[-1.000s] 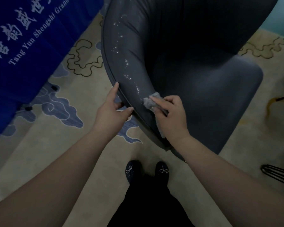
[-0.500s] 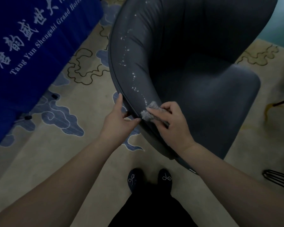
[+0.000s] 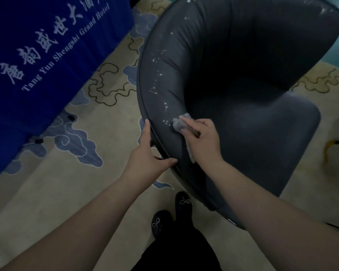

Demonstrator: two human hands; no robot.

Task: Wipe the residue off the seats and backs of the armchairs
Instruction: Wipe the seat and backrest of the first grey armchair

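Right hand (image 3: 203, 137) grips a cloth (image 3: 181, 123) on the armchair (image 3: 243, 106) — left hand (image 3: 147, 155) clasps its rim.

1. Both bare forearms are extended forward and upward from the lower corners of the view.
2. The left hand (image 3: 148, 153) is set on the armchair (image 3: 243, 94) rim, fingers laid straight along the outer edge and the thumb hooked over the piping.
3. The right hand (image 3: 203, 138) is turned palm down, its fingers curled round a grey cloth (image 3: 181, 123) pressed against the inner armrest.
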